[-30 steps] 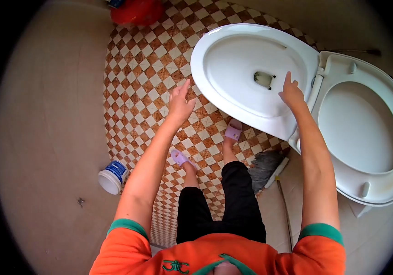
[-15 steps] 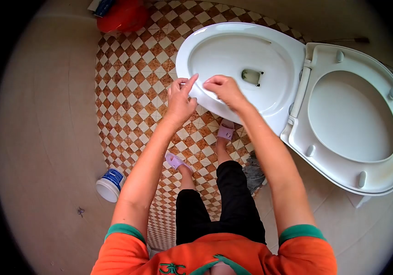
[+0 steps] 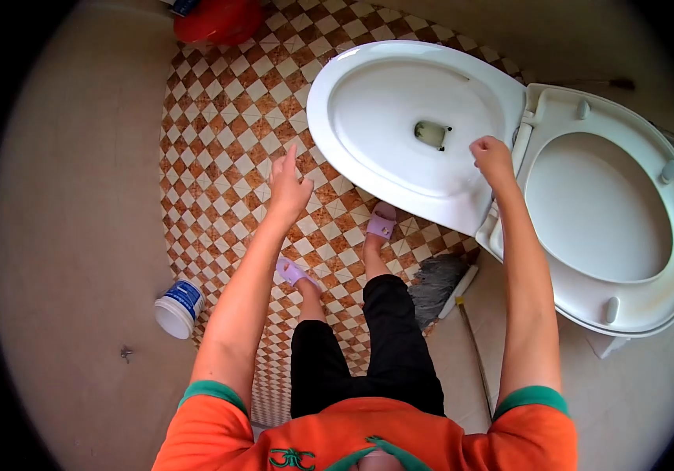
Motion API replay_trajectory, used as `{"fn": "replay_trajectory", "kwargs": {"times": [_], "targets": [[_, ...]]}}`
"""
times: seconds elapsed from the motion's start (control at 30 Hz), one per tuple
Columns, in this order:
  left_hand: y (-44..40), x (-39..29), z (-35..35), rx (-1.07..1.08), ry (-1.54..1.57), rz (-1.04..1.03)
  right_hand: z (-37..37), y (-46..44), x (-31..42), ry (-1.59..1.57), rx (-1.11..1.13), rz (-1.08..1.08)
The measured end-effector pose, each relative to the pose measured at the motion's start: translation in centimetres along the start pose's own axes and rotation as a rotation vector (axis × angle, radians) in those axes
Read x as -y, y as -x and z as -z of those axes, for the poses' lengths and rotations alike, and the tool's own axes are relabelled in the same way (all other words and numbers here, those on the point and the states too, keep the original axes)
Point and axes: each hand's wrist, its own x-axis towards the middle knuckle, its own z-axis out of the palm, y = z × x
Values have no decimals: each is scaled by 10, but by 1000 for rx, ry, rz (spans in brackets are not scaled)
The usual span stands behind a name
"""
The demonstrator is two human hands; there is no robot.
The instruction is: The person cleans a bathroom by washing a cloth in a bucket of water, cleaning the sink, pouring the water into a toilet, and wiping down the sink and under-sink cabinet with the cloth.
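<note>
A white toilet bowl (image 3: 325, 161) is before me, with dark-edged water at its drain (image 3: 431, 135). Its white seat and lid (image 3: 537, 196) are raised at the right. My right hand (image 3: 494, 161) appears over the bowl's rear part near the hinge, its fingers curled together; whether anything is in them I cannot make out. Left of the bowl, above the tiled floor (image 3: 219, 149), is my left hand (image 3: 290, 188). Its index finger points forward and its thumb stands apart, with nothing visible in it.
A grey mop (image 3: 437, 286) with a long handle leans at the right of my feet. The white bucket with a blue label (image 3: 180, 306) is at the left wall. A red basin (image 3: 219, 20) lies at the far left. Brushes (image 3: 619, 83) lie behind the toilet.
My hands, close together over the bowl's front rim before, have parted. The right one moved right toward the hinge; the left one drew slightly back. More of the mop now shows.
</note>
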Motion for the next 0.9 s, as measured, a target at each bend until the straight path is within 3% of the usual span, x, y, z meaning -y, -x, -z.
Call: {"fn": "replay_trajectory", "kwargs": {"times": [0.03, 0.07, 0.13, 0.2, 0.27, 0.3, 0.33, 0.4, 0.47, 0.53, 0.67, 0.73, 0.9], "targets": [[2, 3, -1, -24, 61, -12, 10, -1, 4, -293, 97, -174], [5, 3, 0, -29, 65, -7, 19, 4, 12, -289, 99, -168], [12, 3, 3, -33, 102, 7, 37, 21, 25, -729, -31, -192], [18, 9, 1, -60, 111, -28, 33, 19, 15, -872, 0, -217], [27, 16, -6, -90, 126, -64, -10, -1, -42, 360, -51, 28], [29, 20, -8, -100, 73, -87, -9, 3, -42, 453, -269, 275], [38, 25, -9, -106, 19, -90, -6, 6, -42, 455, -262, 288], [52, 25, -5, -103, 87, -70, 30, 31, 10, -618, 57, -303], [62, 22, -3, -123, 48, -142, 40, 40, 10, -708, 77, -284], [73, 9, -3, -134, 77, -89, 53, 54, 22, -1068, 130, -447], [74, -28, -11, -106, 156, -131, 66, 73, 19, -1330, 275, -342], [68, -68, -8, -102, 178, -271, 73, 85, 24, -1379, 313, -315], [47, -163, -24, 188, 395, -438, 85, 111, 32, -1520, 405, -215]]}}
